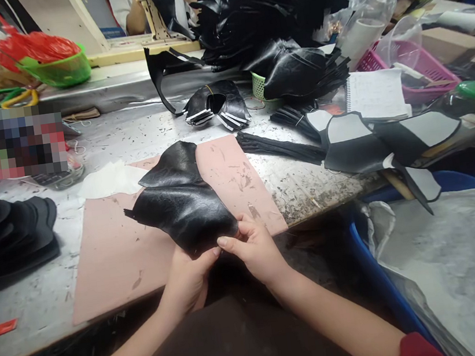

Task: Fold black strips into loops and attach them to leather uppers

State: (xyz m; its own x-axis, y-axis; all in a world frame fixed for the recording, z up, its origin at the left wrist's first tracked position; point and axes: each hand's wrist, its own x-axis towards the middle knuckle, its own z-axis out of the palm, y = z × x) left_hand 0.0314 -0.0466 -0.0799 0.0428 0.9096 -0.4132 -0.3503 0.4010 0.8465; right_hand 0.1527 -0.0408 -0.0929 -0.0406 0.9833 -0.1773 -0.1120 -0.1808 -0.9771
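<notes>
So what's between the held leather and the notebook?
Beyond the black leather, the head view shows the pink sheet, black strips and grey-patched black pieces.

Ahead of the left hand [191,274] I see a worn metal workbench [125,122], pale light glaring off its top. Farther from both hands, a cream machine frame [61,20] stands behind it. Right of the right hand [258,248], I make out a blue bin [369,265]. Under the bench it's too dark for me to read.
</notes>
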